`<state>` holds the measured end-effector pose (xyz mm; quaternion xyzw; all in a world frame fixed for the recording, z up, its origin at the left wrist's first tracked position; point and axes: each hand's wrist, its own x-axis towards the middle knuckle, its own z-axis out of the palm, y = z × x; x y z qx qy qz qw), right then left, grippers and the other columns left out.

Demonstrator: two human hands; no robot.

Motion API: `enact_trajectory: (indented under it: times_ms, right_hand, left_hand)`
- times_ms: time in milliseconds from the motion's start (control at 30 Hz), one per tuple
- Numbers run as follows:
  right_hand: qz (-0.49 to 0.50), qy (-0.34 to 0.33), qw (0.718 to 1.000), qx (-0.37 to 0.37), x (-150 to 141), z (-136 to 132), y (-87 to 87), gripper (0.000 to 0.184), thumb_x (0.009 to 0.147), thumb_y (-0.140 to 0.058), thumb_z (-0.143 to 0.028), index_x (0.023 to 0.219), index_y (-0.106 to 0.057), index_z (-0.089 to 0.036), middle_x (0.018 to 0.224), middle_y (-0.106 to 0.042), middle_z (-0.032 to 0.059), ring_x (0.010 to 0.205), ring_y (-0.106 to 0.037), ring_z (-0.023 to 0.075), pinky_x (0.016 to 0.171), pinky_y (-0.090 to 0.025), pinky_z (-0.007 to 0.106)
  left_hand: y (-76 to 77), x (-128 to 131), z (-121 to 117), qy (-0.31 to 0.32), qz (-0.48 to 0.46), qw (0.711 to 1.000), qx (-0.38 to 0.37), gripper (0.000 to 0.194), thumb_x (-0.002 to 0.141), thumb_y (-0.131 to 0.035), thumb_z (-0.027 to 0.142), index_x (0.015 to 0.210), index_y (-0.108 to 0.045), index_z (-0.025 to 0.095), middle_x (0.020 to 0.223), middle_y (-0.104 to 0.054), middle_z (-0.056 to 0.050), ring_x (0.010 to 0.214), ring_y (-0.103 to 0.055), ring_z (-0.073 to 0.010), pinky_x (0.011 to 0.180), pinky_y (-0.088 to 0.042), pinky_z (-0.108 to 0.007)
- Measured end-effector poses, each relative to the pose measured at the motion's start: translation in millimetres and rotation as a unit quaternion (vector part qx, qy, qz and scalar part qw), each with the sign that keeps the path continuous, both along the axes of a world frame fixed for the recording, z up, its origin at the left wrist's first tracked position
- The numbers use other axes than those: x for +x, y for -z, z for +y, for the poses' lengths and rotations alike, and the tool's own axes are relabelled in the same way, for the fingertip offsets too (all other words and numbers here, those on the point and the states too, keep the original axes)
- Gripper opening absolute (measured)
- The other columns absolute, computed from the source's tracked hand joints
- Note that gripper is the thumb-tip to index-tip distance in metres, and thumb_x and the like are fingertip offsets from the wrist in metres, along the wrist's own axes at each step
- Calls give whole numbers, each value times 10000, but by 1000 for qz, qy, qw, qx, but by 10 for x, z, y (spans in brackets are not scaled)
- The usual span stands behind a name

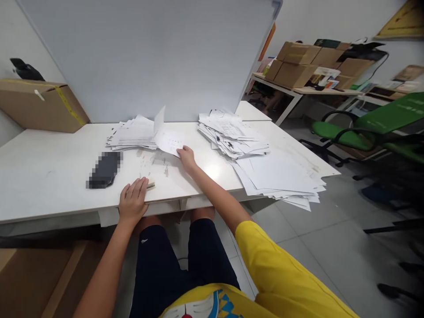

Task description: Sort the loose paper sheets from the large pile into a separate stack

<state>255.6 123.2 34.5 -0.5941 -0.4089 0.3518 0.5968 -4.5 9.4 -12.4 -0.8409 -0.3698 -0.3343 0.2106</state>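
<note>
My right hand [186, 158] pinches the near corner of a white paper sheet [169, 140] with a few printed marks. The sheet bends up at its far side, against the right end of a loose paper stack [134, 132]. My left hand [133, 199] lies at the desk's front edge, fingers together and curled over a small cream stapler [150, 184]. Only the stapler's end shows beside the fingers; the palm hides the rest. A dark, partly pixelated phone-like object [105, 170] lies left of the stapler, apart from both hands.
On the white desk [59, 176], an uneven paper pile [232, 132] stands right of my right hand. Blank-looking sheets [278, 176] overhang the front right edge. A pale board [159, 57] rises behind, with a cardboard box [39, 104] at left. Green chairs [380, 119] stand right.
</note>
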Motion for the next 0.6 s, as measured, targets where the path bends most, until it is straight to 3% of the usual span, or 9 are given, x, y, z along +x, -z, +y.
enact_trajectory:
  times_ms: [67,167,267,333,467,600]
  right_hand:
    - [-25,3,1000,0,-179,290,-40,146,787,-479,-204,897,-573,-193,856,-667,29,815,-637,196,777,-538,323]
    - [-63,-28,997,26,-327,522,-77,257,819,-498,-207,1054,-600,-184,993,-692,69,941,-641,239,882,-525,376]
    - [-203,-62,977,33,-340,583,-79,504,863,-565,-298,1336,-502,-134,1297,-626,169,1196,-574,300,1025,-464,425]
    - [-323,-53,945,25,-283,570,-94,635,896,-565,-363,1449,-400,-99,1460,-503,217,1335,-471,333,1089,-408,458]
    - [-452,3,891,46,36,536,-247,538,982,-416,-326,1481,-393,-125,1515,-472,172,1402,-398,299,1138,-340,459]
    - [-528,76,846,0,766,509,-490,471,976,-348,-220,1410,-474,-93,1522,-455,195,1407,-385,291,1159,-284,465]
  left_hand:
    - [-11,7,-19,-4,0,1000,2,869,789,-546,114,1595,-237,213,1415,-603,-129,1270,-592,-299,1119,-316,-412]
    - [-23,9,-51,-22,20,999,20,860,800,-545,124,1596,-227,195,1396,-617,-134,1254,-604,-294,1108,-324,-409]
    - [-18,0,-52,-34,24,999,34,826,807,-524,126,1587,-261,185,1378,-632,-133,1235,-617,-281,1107,-325,-399]
    - [-7,-8,-36,-33,15,998,43,793,814,-525,142,1574,-303,191,1364,-642,-130,1224,-623,-278,1104,-324,-393]
    - [19,-6,3,-34,-3,999,36,737,838,-540,197,1552,-358,209,1371,-637,-126,1231,-615,-284,1103,-314,-396]
    - [19,25,13,-37,-11,999,27,726,841,-554,213,1544,-372,214,1374,-632,-127,1242,-604,-289,1102,-310,-403]
